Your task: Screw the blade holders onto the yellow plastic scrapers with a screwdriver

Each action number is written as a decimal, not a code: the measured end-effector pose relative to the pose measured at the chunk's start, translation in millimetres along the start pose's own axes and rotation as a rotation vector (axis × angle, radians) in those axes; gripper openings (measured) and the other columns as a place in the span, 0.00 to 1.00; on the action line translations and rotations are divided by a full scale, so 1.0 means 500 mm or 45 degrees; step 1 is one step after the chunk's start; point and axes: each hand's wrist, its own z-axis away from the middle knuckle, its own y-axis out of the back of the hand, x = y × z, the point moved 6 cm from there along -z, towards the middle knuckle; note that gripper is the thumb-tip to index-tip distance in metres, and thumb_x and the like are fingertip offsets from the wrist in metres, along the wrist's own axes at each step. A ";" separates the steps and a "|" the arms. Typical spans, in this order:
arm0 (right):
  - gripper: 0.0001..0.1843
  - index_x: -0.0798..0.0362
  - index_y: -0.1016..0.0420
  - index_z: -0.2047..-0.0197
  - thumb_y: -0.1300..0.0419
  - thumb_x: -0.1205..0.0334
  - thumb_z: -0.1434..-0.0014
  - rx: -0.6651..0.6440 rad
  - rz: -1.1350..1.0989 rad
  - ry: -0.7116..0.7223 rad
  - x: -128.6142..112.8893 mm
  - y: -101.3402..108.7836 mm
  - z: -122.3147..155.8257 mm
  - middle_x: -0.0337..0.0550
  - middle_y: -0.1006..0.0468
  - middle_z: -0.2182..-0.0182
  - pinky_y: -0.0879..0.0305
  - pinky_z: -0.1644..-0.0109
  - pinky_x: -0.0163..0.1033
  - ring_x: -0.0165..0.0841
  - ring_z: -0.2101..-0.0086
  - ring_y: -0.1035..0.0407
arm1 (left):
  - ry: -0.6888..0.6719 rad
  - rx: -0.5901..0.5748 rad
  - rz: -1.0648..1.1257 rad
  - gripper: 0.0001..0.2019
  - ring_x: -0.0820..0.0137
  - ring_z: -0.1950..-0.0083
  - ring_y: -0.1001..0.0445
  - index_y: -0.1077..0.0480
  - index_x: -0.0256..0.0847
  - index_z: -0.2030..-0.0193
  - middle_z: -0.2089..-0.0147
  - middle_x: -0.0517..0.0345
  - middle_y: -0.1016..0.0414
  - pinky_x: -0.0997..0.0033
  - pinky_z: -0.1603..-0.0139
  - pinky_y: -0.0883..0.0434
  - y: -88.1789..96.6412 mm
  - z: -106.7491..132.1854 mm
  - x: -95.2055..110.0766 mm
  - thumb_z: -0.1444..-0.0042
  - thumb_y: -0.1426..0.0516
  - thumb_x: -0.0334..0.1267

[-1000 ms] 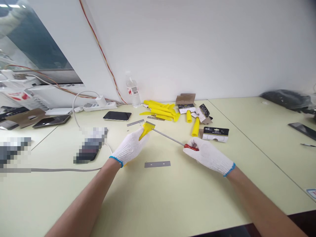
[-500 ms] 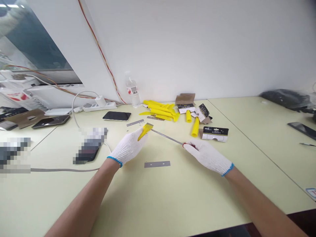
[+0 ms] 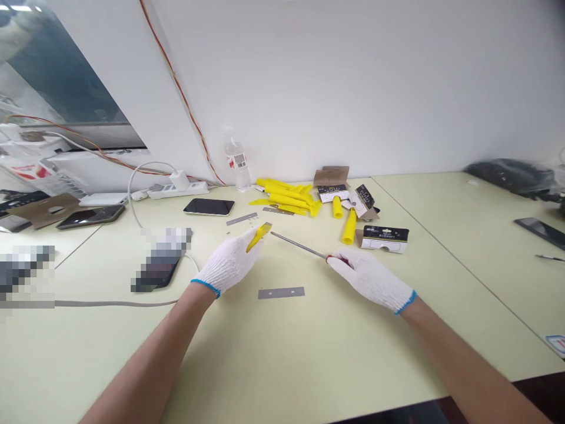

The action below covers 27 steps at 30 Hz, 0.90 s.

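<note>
My left hand (image 3: 232,258), in a white knit glove with a blue cuff, is closed on a yellow scraper head (image 3: 259,236); a bit of metal blade shows at its far end. My gloved right hand (image 3: 371,277) grips the red handle of a screwdriver (image 3: 300,244). The screwdriver's tip points left and is just apart from the scraper head. A flat metal blade (image 3: 281,293) with two small holes lies on the table below the hands. Another blade (image 3: 242,219) lies beyond my left hand, with tiny screws (image 3: 253,223) near it.
Yellow plastic parts (image 3: 289,197) are piled by the wall, beside a water bottle (image 3: 238,162). Two yellow tubes and black-and-white packaging cards (image 3: 385,239) lie beyond my right hand. Phones (image 3: 209,206), a power strip (image 3: 179,189) and cables are on the left.
The scraper head has turned in my left hand, so its face shows narrower. A small gap now separates it from the screwdriver tip. My right hand has hardly moved.
</note>
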 end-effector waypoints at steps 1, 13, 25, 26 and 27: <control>0.25 0.51 0.30 0.66 0.52 0.43 0.24 0.005 0.000 0.004 -0.001 0.000 0.000 0.39 0.25 0.71 0.43 0.66 0.40 0.34 0.70 0.32 | -0.006 -0.002 -0.003 0.14 0.67 0.68 0.32 0.30 0.45 0.51 0.62 0.56 0.23 0.69 0.63 0.38 0.000 0.001 0.001 0.29 0.53 0.47; 0.23 0.50 0.24 0.61 0.51 0.45 0.24 -0.020 -0.026 0.016 -0.008 -0.001 -0.001 0.42 0.18 0.64 0.37 0.60 0.42 0.37 0.64 0.26 | -0.097 0.026 -0.120 0.17 0.63 0.64 0.23 0.27 0.47 0.43 0.57 0.52 0.18 0.68 0.61 0.35 -0.014 -0.006 -0.003 0.29 0.53 0.45; 0.25 0.50 0.28 0.65 0.52 0.42 0.24 -0.019 -0.043 -0.017 0.000 -0.004 0.001 0.40 0.23 0.69 0.40 0.63 0.42 0.36 0.67 0.30 | 0.163 -0.093 0.287 0.17 0.72 0.73 0.36 0.39 0.44 0.61 0.70 0.65 0.35 0.71 0.72 0.40 -0.010 0.004 -0.015 0.32 0.50 0.56; 0.26 0.50 0.29 0.65 0.52 0.42 0.24 -0.019 -0.043 -0.019 0.000 -0.004 0.001 0.40 0.23 0.69 0.40 0.63 0.42 0.35 0.68 0.31 | 0.178 -0.113 0.308 0.17 0.72 0.74 0.37 0.40 0.45 0.61 0.71 0.66 0.37 0.71 0.73 0.40 -0.010 0.006 -0.016 0.32 0.50 0.56; 0.26 0.50 0.29 0.65 0.52 0.41 0.24 -0.019 -0.040 -0.023 0.001 -0.004 0.001 0.39 0.24 0.69 0.40 0.63 0.41 0.35 0.68 0.31 | 0.189 -0.127 0.315 0.17 0.72 0.75 0.37 0.40 0.45 0.61 0.72 0.66 0.38 0.71 0.74 0.40 -0.010 0.008 -0.017 0.31 0.51 0.56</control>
